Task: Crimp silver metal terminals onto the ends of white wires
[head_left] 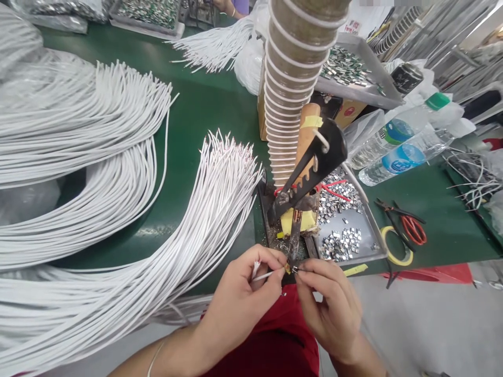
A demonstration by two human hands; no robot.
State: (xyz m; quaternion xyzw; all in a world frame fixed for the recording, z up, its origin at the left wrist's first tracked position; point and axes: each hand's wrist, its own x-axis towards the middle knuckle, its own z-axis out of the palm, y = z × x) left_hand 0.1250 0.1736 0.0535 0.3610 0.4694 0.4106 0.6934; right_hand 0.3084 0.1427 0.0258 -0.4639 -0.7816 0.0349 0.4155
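Your white cable (262, 276) is nearly level, just down-left of the iron tip (294, 247). Your tiny silvery connector (294, 269) sits right below it, can't tell if they're touching tbh.

left hand (247, 301): white cable (263, 276) | right hand (333, 299): small metal part (294, 269) | gray tray (366, 230): loose metal pieces (341, 245)
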